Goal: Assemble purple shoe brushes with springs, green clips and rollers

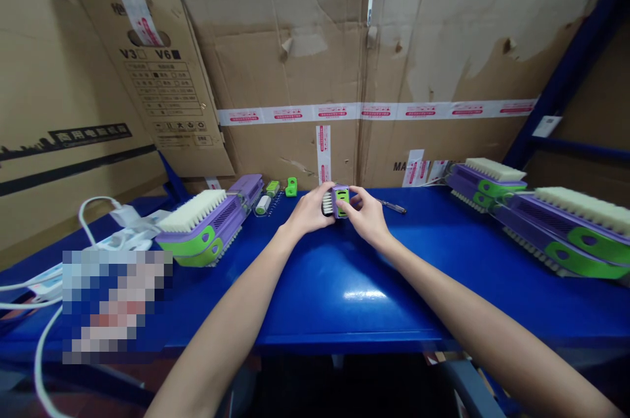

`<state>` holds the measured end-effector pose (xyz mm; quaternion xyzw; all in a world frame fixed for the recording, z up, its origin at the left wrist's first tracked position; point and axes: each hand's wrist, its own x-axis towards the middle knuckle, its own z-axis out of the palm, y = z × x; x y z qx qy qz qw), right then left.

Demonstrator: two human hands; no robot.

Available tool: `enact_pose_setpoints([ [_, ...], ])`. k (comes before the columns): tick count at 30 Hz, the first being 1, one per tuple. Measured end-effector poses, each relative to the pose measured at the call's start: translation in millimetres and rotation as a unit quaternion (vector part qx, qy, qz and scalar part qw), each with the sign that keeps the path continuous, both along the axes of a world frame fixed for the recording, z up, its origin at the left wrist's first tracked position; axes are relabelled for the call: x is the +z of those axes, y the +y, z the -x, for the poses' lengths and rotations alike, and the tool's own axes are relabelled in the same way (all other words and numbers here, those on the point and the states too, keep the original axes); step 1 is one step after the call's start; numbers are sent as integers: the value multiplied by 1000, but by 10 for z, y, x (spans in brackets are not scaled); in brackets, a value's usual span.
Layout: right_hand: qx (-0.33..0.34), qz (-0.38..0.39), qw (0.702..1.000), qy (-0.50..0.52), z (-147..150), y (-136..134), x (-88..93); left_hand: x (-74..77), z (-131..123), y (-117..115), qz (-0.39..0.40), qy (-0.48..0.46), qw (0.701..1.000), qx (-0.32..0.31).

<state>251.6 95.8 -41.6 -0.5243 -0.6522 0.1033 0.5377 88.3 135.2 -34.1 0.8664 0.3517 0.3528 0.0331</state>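
Between my two hands, above the blue table, is a small purple and green brush (341, 200) with pale bristles facing left. My left hand (314, 209) is closed round its bristle side, fingers at the top and underneath. My right hand (365, 213) grips the other side, its thumb on the green face. Left of my left hand lie a small green and white piece (264, 205), another green-topped piece (272, 188) and a green plastic part (291, 187). A pen (394, 207) rests to the right of my right hand.
Large purple and green brushes stand stacked at the left (197, 234) and right (566, 228). A white power strip with cables (121, 237) lies at the far left. Taped cardboard (290, 63) walls the back. A blue post (556, 57) rises at the right.
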Motion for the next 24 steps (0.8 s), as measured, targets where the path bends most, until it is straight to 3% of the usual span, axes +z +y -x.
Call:
enact_pose_setpoints([
  [3, 12, 13, 999, 27, -11, 15, -13, 0, 0, 2, 3, -4, 1000, -1],
  [8, 95, 14, 995, 36, -75, 68, -56, 1, 16, 21, 11, -11, 1000, -3],
  [11, 73, -3, 997, 1, -82, 73, -57, -4, 30, 29, 8, -10, 1000, -4],
  [16, 68, 31, 997, 4, -67, 55, -46, -12, 36, 36, 4, -10, 1000, -10],
  [24, 22, -2, 998, -55, -43, 15, -35, 5, 30, 24, 11, -6, 1000, -2],
])
